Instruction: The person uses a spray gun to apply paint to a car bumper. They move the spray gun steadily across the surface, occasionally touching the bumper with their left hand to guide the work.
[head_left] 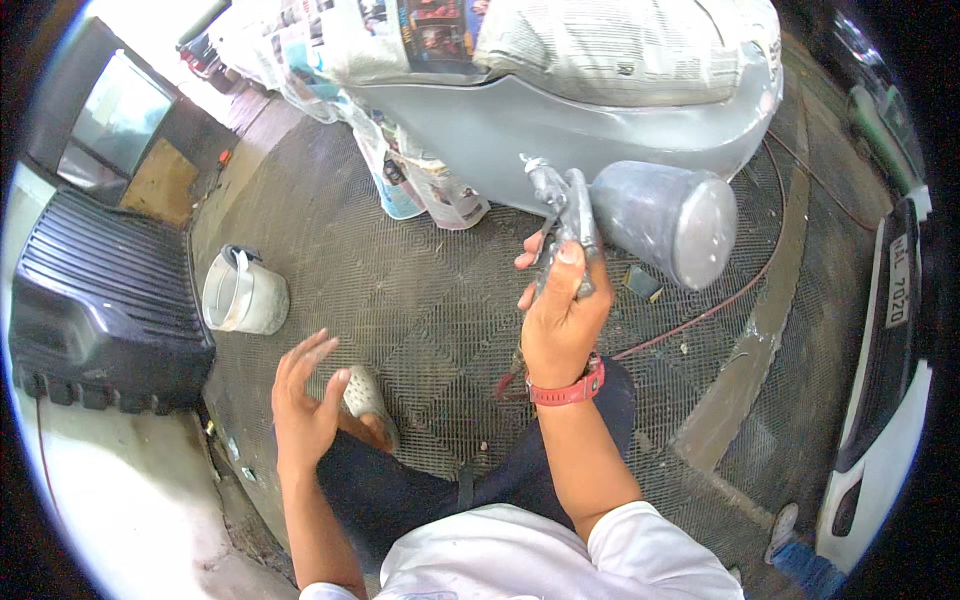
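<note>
My right hand (568, 310) is wrapped round the handle of a grey spray gun (572, 215), thumb along its back, a red watch on the wrist. A large, paint-smeared cup (660, 220) sticks out from the gun's right side. The nozzle end lies against the view of a grey-coated car panel (470, 130); how far apart they are I cannot tell. Newspaper (610, 50) covers the areas above and beside that panel. My left hand (308, 400) hangs free at the left, fingers apart and holding nothing.
A white bucket (255, 300) stands on the patterned floor to the left, near a black ribbed plastic liner (110, 290). A red hose (735, 310) curves across the floor at right. A white vehicle (885, 400) stands at the right edge, with another person's shoe (783, 530) nearby.
</note>
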